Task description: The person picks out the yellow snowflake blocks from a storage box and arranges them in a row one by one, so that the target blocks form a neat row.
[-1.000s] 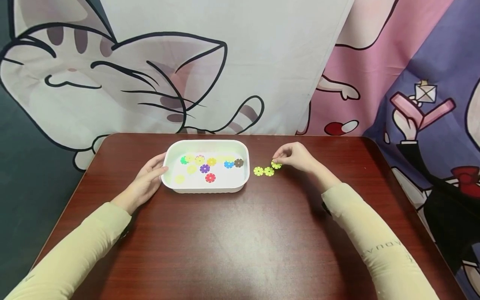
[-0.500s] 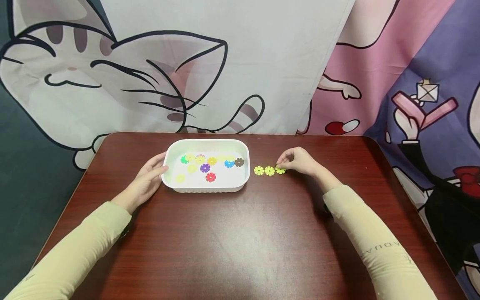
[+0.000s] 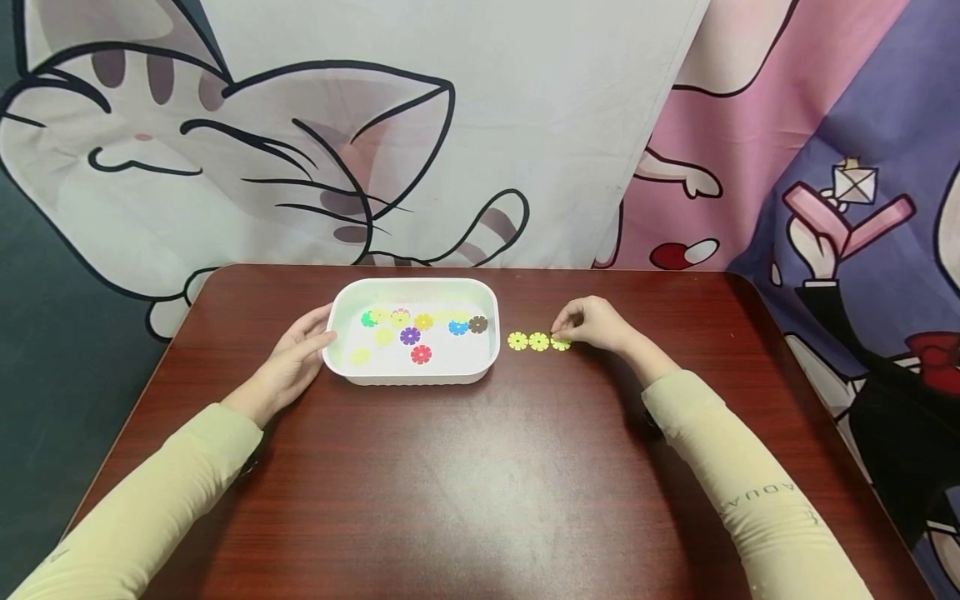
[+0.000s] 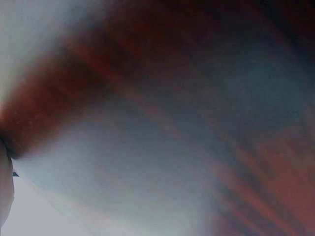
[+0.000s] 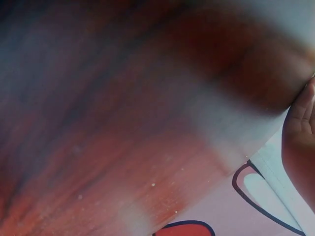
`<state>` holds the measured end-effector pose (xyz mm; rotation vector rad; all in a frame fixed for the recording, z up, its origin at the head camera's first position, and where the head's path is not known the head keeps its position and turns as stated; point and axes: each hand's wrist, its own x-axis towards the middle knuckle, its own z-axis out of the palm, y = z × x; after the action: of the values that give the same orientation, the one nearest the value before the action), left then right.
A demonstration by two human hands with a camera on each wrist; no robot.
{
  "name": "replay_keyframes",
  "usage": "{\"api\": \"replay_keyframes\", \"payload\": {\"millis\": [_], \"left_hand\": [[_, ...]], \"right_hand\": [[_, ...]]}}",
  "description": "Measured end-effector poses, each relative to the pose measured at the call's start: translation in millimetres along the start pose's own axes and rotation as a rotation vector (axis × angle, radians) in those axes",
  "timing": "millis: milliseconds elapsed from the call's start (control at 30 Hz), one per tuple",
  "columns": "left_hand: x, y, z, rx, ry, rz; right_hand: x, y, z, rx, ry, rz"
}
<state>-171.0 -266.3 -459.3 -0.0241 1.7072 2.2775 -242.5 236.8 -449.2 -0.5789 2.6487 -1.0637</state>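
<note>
A white tray [image 3: 412, 372] holds several flower-shaped pieces, among them a purple piece [image 3: 410, 336], a red piece [image 3: 422, 355], a blue piece [image 3: 458, 328] and a brown piece [image 3: 477, 325]. The left hand [image 3: 288, 358] grips the tray's left end, thumb on the rim. Right of the tray, three yellow-green pieces lie in a row: one [image 3: 517, 341], a middle one [image 3: 538, 342] and a right one [image 3: 561, 343]. Fingertips of the right hand [image 3: 600, 323] pinch the right one, partly covering it. The right wrist view shows part of the right hand [image 5: 300, 132] at its edge.
The brown tabletop [image 3: 465, 483] reaches back to a white curtain [image 3: 555, 125] with a cartoon cat. A pink and blue printed cloth [image 3: 825, 108] hangs at the right. Both wrist views show mostly blurred tabletop.
The right hand has moved slightly down and right with the third yellow-green piece, which now lies level with the other two. The left hand and the tray have stayed in place.
</note>
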Motion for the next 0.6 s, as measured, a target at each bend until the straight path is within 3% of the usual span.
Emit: {"api": "replay_keyframes", "payload": {"millis": [600], "left_hand": [[0.1, -0.3, -0.3, -0.010, -0.001, -0.004]], "right_hand": [[-1.6, -2.8, -0.1, -0.034, -0.007, 0.012]]}}
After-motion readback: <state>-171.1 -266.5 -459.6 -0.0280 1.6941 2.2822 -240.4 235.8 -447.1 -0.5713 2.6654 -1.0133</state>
